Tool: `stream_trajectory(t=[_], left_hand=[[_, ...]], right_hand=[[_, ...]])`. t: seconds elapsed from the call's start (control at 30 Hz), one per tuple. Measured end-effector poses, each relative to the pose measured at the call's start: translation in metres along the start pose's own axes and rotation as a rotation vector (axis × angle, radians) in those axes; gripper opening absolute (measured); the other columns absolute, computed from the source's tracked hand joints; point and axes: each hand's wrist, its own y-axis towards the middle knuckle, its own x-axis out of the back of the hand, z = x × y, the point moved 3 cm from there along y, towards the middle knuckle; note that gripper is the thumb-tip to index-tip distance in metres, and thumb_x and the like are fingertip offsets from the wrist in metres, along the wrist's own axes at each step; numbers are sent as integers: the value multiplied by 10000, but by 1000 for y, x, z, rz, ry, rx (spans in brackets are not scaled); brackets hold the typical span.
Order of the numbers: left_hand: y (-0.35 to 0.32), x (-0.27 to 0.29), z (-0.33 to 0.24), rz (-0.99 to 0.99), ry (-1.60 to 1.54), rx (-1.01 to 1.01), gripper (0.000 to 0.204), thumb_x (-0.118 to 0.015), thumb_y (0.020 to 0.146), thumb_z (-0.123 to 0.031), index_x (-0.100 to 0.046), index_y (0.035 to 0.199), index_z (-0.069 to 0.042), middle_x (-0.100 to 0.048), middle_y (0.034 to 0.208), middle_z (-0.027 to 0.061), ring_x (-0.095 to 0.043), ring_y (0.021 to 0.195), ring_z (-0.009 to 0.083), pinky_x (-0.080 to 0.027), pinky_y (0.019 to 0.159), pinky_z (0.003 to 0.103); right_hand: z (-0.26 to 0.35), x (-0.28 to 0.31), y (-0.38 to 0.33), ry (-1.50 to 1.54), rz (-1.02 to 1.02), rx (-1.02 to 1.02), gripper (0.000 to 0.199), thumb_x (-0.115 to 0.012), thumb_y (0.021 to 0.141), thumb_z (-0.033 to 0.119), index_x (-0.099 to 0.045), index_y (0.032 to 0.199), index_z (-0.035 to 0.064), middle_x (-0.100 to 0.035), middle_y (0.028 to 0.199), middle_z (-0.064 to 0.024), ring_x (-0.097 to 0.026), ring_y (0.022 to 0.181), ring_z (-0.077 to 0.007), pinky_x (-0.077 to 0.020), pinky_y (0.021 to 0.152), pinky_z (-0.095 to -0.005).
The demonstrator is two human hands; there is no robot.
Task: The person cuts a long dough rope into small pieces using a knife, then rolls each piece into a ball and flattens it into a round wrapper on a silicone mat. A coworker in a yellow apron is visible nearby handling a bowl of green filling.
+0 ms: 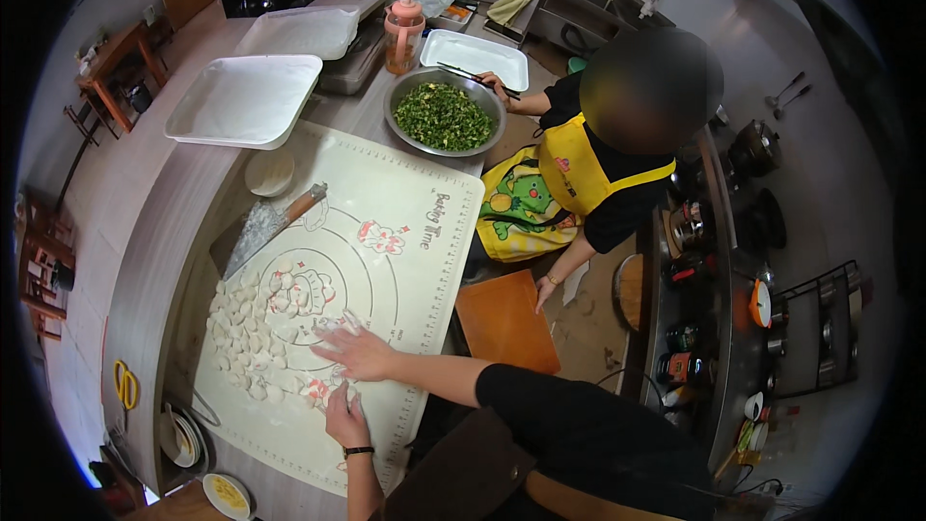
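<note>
Many small pale dough pieces (246, 333) lie scattered over the white baking mat (424, 193). My right hand (359, 351) is floury and rests palm down at their right edge, fingers spread. Just below it is my left hand (344, 417), with a dark band on its wrist. Its fingers point up toward the dough and stand apart; I make out nothing held in them. A bench scraper-like broad blade with a wooden handle (307, 201), dusted with flour, lies above the pieces. Beside it sits a round pale stack (269, 173), perhaps wrappers.
Across the counter a person in a yellow apron (569, 183) holds chopsticks (473, 77) at a metal bowl of chopped greens (444, 116). Their other hand is at an orange-brown board (508, 321). White trays (246, 96), a pink-lidded jug (404, 34) and yellow scissors (125, 384) surround the mat.
</note>
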Motion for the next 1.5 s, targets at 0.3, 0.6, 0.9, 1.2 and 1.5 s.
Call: stream_trajectory(t=[0.3,0.6,0.9,1.2,1.5], left_hand=[[3,-11,-5,38,12,66,340,-715,795,-113,-631,1123,-78,-637,1102,96,-609,1010,302,-490,869,378],[11,-4,-3,-17,-47,46,270,-713,773,-45,-661,1036,-68,-620,1029,149,-594,953,357,-504,825,409],[-57,38,3,-196,-32,238,345,-771,740,-66,-663,1066,-103,-630,1023,62,-588,652,180,-506,621,295],[-35,16,-12,-141,31,262,319,-751,773,-127,-677,1082,-149,-654,1034,44,-613,710,202,-513,671,311],[-58,29,-2,-113,28,418,331,-770,772,-194,-674,1086,-149,-598,1135,34,-635,899,229,-524,733,335]], right_hand=[[-13,-5,5,-19,-34,22,705,-539,901,452,-284,1510,207,-252,1560,-108,-366,1346,-294,-131,1132,-628],[-47,34,29,5,-81,109,434,-566,848,249,-586,1269,145,-594,1213,-120,-508,1199,-295,-364,1010,-531],[59,-19,6,-66,10,73,696,-498,905,487,-283,1512,222,-200,1578,-136,-269,1418,-310,-76,1154,-608],[-25,6,-3,-320,-37,0,616,-517,915,464,-374,1471,240,-306,1545,-79,-323,1388,-280,-102,1152,-612],[4,6,-2,-166,-52,-54,583,-505,943,397,-346,1481,238,-325,1521,-129,-300,1393,-353,-114,1168,-553]])
